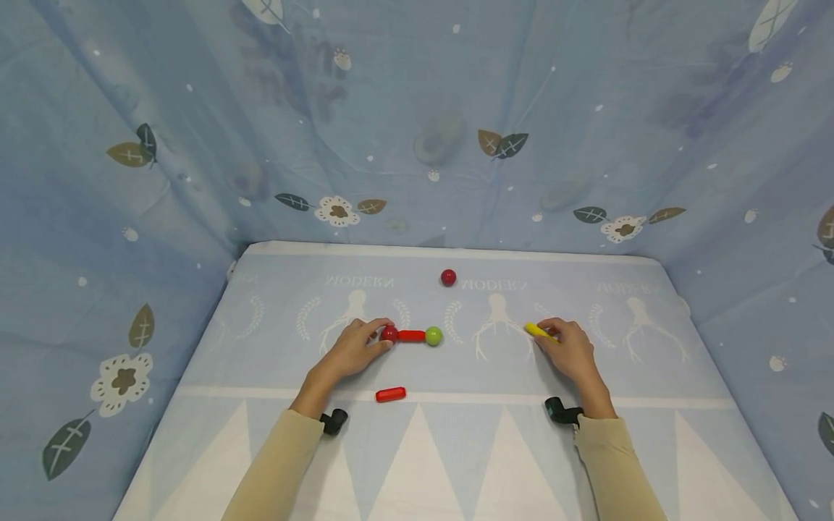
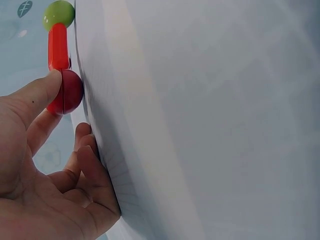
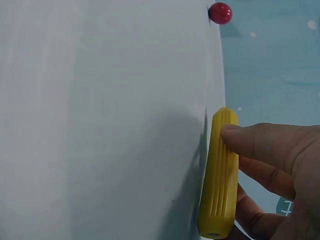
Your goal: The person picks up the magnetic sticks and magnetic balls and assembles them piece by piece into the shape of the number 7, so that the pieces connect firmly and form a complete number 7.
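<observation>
On my feed, the near red ball (image 1: 389,333) and far red ball (image 1: 448,278) come through deep and dark, the near red rod (image 1: 391,394) and far red rod (image 1: 411,336) brighter. I see a lime green ball (image 1: 433,336) and a yellow rod (image 1: 537,330). The desk (image 1: 456,434) is pale blue with white triangles, stripes and lettering; the blue curtain (image 1: 417,87) has white flowers, brown and dark green leaves; the sleeves (image 1: 274,463) are beige.
</observation>
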The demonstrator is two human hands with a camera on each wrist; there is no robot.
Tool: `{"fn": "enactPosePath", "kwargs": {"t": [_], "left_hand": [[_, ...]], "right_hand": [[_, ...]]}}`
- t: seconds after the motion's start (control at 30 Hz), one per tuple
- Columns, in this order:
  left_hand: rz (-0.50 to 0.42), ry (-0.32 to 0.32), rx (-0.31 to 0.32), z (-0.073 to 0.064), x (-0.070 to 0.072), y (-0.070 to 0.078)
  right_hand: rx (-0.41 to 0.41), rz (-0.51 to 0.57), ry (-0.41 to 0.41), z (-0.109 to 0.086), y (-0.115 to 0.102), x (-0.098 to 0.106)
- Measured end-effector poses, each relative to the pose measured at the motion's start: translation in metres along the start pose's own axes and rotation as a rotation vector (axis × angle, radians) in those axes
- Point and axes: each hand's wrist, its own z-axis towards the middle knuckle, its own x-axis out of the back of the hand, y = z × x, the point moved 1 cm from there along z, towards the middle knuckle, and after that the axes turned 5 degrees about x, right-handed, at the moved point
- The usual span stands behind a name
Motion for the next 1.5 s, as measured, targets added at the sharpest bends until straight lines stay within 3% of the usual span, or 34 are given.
{"fn": "enactPosePath", "kwargs": {"t": [0.5, 0.97, 1.27, 1.5], "left_hand": [[0.002, 0.001, -0.002, 0.001, -0.001, -0.002], [0.002, 0.003, -0.003, 0.001, -0.001, -0.002], [0.0, 0.001, 0.001, 0.0, -0.001, -0.002], [-0.001, 0.001, 0.002, 0.0, 0.0, -0.001]], "right_hand": [[-0.051, 0.218, -0.045, -0.004, -0.021, -0.005], [-0.046, 0.388, -0.108, -0.008, -0.052, -0.034], [-0.039, 0.592, -0.157, -0.009, -0.073, -0.055], [-0.04, 0.676, -0.174, -0.011, -0.085, -0.067]]}}
